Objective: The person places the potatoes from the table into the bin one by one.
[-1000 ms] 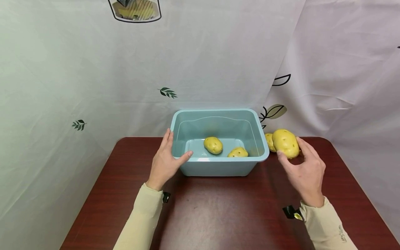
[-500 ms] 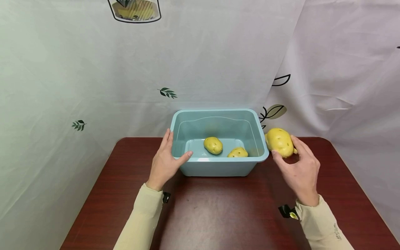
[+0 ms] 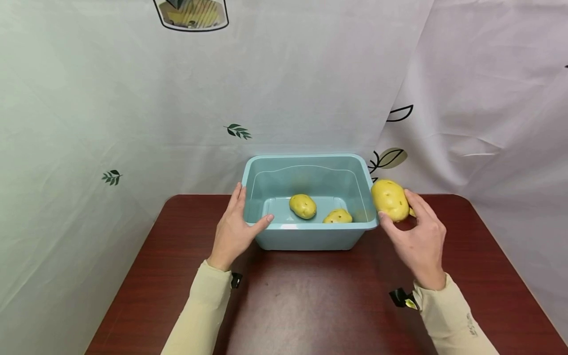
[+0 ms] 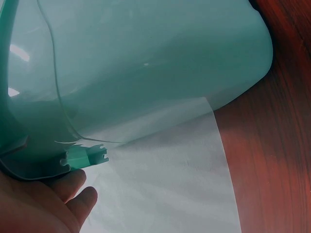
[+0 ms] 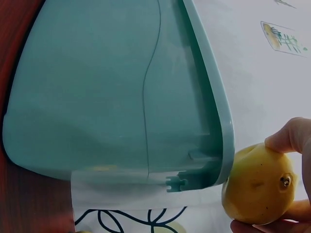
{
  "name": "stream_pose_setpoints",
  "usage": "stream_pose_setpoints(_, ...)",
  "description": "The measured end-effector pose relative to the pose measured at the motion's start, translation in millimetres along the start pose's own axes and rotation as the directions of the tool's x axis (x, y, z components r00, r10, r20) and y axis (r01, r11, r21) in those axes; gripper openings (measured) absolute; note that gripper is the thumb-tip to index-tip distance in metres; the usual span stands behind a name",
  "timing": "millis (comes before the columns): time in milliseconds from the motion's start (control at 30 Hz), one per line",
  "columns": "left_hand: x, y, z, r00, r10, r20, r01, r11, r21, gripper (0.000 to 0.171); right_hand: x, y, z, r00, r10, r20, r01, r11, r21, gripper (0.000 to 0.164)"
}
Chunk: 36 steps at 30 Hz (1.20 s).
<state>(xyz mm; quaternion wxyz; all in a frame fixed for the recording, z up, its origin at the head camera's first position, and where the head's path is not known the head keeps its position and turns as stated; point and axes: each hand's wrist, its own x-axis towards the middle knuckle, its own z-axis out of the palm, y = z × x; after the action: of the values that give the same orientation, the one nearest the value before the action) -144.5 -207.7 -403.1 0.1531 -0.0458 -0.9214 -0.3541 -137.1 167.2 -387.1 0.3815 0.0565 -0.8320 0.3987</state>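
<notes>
A light blue plastic tub (image 3: 306, 237) stands on the table in the head view, with two yellow potatoes inside: one potato (image 3: 303, 206) near the middle, another potato (image 3: 338, 216) by the front wall. My left hand (image 3: 235, 231) rests at the tub's front left corner, fingers straight along the left side and thumb over the front rim. My right hand (image 3: 417, 241) grips a larger yellow potato (image 3: 390, 199) between thumb and fingers, level with the tub's right rim. The right wrist view has this potato (image 5: 260, 187) just beside the rim; I cannot tell whether they touch.
A sliver of another yellow potato (image 3: 412, 213) shows behind the held one, mostly hidden. Behind the dark red wooden table (image 3: 306, 296) hangs a pale patterned cloth (image 3: 310, 88), close to the tub's back.
My right hand has moved left with the potato, from beyond the tub's right side up to its rim. The left hand and the tub have stayed in place.
</notes>
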Motion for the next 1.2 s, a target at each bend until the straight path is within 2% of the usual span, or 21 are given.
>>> stream_pose_setpoints(333, -0.4, 0.6, -0.2, 1.000, 0.001, -0.005, -0.001, 1.000, -0.004, 0.103, 1, -4, 6, 1.000, -0.025, 0.011, 0.024, 0.999, 0.024, 0.063)
stream_pose_setpoints(933, 0.7, -0.1, 0.9, 1.000, 0.006, -0.010, -0.006, 1.000, -0.001, 0.103, 1, -14, 16, 0.998, -0.028, 0.048, 0.025, 0.998, 0.052, 0.066)
stream_pose_setpoints(1200, 0.2, -0.1, 1.1, 1.000, 0.003, -0.012, -0.003, 1.000, -0.004, 0.103, -1, -17, 21, 0.996, -0.013, 0.090, 0.009, 0.999, 0.046, 0.068)
